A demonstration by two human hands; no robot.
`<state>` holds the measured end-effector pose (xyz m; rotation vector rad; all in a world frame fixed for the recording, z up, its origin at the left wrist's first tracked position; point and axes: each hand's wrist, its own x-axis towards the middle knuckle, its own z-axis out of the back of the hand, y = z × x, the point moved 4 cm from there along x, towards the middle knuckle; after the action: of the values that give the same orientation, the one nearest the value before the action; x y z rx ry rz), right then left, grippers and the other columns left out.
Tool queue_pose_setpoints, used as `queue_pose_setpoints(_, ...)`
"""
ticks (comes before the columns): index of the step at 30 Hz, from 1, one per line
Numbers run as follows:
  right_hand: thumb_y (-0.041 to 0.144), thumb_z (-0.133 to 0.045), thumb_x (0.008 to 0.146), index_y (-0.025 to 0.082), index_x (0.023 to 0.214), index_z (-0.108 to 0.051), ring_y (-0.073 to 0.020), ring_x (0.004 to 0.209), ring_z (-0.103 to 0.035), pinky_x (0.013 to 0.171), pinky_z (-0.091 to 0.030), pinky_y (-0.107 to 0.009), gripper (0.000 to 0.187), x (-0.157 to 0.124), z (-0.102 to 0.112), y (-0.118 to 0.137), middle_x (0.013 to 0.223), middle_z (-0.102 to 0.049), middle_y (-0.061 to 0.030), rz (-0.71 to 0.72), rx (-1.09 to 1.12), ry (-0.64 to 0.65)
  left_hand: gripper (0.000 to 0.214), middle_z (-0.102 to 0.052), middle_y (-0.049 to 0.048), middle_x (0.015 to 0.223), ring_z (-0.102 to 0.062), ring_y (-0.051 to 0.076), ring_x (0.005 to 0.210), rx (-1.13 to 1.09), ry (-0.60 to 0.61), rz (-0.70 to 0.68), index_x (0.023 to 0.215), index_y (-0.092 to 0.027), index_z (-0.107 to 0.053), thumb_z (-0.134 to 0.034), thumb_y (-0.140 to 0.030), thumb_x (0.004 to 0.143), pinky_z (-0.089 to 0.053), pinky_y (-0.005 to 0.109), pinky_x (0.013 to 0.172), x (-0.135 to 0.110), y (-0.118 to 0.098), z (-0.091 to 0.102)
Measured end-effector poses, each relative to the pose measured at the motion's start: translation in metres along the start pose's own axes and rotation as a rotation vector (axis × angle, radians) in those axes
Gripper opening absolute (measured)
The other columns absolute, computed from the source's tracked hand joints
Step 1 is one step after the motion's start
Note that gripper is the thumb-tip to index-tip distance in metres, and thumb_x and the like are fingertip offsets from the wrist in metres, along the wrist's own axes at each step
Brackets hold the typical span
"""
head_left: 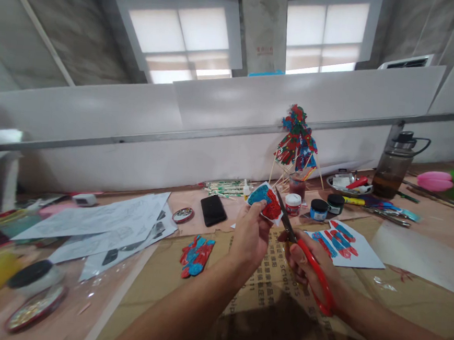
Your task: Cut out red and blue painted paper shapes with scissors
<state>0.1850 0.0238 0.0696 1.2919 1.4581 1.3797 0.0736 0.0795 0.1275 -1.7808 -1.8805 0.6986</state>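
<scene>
My left hand is closed on a small white paper piece painted blue and red, held up above the cardboard sheet. My right hand grips red-handled scissors; their dark blades point up and meet the right edge of the painted piece. A cut-out blue and red shape lies on the cardboard to the left of my arms. A white sheet with painted red and blue strips lies just right of the scissors.
Behind my hands stand small paint jars, a black phone, a bundle of painted figures on sticks and a dark water bottle. Printed sheets and jar lids lie at the left. A white partition runs along the back.
</scene>
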Motion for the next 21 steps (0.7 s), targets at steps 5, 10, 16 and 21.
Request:
queue_pose_setpoints(5,0.059,-0.057,0.089,0.024,0.111,-0.054,-0.0089,0.050,-0.030,0.043,-0.024,-0.022,0.041,0.0005,0.0035,-0.0023,0.067,-0.039,0.0057,0.033,-0.042,0.010,0.018,-0.067,-0.0002,0.069,-0.061,0.010,0.059,0.004,0.008,-0.007,0.073,-0.015,-0.059,-0.070,-0.010,0.059,-0.048,0.020,0.061,-0.0003,0.0001,0.0002)
queue_pose_setpoints(10,0.060,-0.055,0.090,0.024,0.111,-0.055,-0.0095,0.052,-0.030,0.044,-0.026,-0.022,0.041,-0.0005,0.0009,0.0028,0.067,-0.037,0.0053,0.048,-0.057,0.023,0.015,-0.066,-0.0001,0.068,-0.061,0.010,0.058,0.026,0.020,-0.011,0.072,-0.015,-0.059,-0.069,-0.012,0.061,-0.048,0.020,0.061,-0.0006,0.0011,-0.0007)
queue_pose_setpoints(16,0.059,-0.058,0.089,0.023,0.106,-0.056,-0.0085,0.050,-0.029,0.042,-0.024,-0.021,0.039,-0.0010,-0.0005,0.0027,0.067,-0.038,0.0055,0.019,-0.001,0.009,0.016,-0.066,-0.0002,0.069,-0.061,0.010,0.058,0.027,0.016,-0.008,0.072,-0.015,-0.059,-0.069,-0.012,0.060,-0.047,0.020,0.060,0.0000,0.0012,-0.0005)
queue_pose_setpoints(21,0.061,-0.059,0.087,0.024,0.103,-0.055,-0.0080,0.048,-0.027,0.040,-0.024,-0.021,0.041,0.0001,0.0005,0.0001,0.065,-0.037,0.0066,0.022,-0.010,-0.001,0.018,-0.067,-0.0002,0.068,-0.061,0.009,0.059,0.007,0.029,-0.007,0.072,-0.014,-0.059,-0.071,-0.011,0.059,-0.047,0.020,0.061,0.0005,0.0013,0.0008)
